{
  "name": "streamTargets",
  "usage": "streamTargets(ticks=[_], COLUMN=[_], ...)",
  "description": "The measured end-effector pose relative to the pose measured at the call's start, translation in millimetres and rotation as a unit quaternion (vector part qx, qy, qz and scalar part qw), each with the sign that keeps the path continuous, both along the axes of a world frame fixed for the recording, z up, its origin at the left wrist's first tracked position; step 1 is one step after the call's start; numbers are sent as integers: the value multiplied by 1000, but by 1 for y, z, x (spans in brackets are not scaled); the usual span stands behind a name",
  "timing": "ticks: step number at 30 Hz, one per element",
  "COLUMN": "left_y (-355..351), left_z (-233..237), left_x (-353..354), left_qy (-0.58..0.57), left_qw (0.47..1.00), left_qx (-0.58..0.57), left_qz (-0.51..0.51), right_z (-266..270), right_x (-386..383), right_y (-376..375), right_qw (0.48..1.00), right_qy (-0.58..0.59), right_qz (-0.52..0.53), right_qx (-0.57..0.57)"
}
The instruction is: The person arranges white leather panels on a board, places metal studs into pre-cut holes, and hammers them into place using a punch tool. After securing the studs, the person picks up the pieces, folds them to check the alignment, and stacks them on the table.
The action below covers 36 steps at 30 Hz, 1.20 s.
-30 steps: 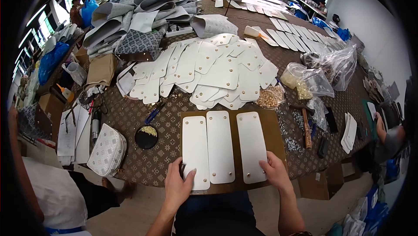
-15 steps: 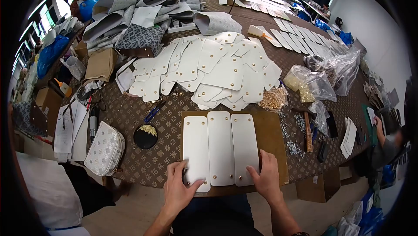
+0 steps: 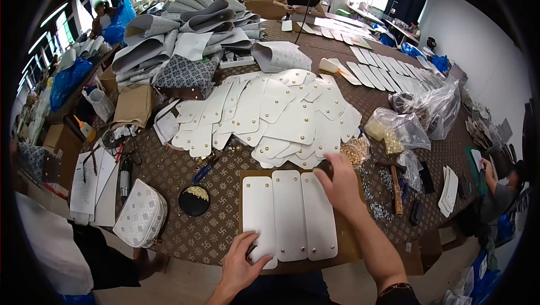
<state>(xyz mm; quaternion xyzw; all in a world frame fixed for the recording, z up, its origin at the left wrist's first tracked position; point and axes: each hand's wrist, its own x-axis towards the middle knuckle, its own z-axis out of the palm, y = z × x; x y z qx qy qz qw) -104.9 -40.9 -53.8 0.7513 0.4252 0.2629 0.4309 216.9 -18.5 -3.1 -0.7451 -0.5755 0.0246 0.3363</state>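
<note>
Left hand [image 3: 241, 265], fingers spread, pins panels' [image 3: 289, 215] near-left corner; right hand [image 3: 340, 184], flat, empty, presses far-right corner. Panels abut on board [image 3: 353, 243], tabletop's [image 3: 169, 164] near edge; even pressure should hold edges flush.

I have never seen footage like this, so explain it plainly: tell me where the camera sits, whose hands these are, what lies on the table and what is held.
There is no machine here: a person works with bare hands, and one camera worn on the head looks forward and down at them. The left hand rests its fingers on the near end of the leftmost of three white panels, which lie side by side on a brown board. The right hand reaches to the board's far edge; whether it grips anything I cannot tell. Behind lies a heap of studded white panels. A black dish of brass bits sits to the left and a hammer to the right.
</note>
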Motion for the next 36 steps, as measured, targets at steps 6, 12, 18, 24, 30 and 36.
streamTargets(ticks=[6, 12, 18, 24, 30, 36], left_y=[-1, 3, 5, 3, 2, 1], left_z=[-3, -8, -14, -9, -6, -6], left_x=[-2, -7, -9, -5, 1, 5], left_qy=[-42, -56, -43, -35, -21, -15], left_qw=[998, 997, 999, 999, 999, 999], left_qx=[11, -11, 17, 19, 21, 26], left_qz=[42, 54, 22, 28, 22, 19], right_z=[27, 39, 67, 40, -38, -40], right_x=[0, -8, 38, 55, 40, 18], right_y=[150, 161, 69, -96, -190, -187], right_qw=[972, 925, 976, 932, 904, 927], right_qy=[-228, -263, 57, 342, 377, 300], right_qz=[-6, -39, 105, -44, -150, -169], right_qx=[-54, -271, -182, -114, -137, -147])
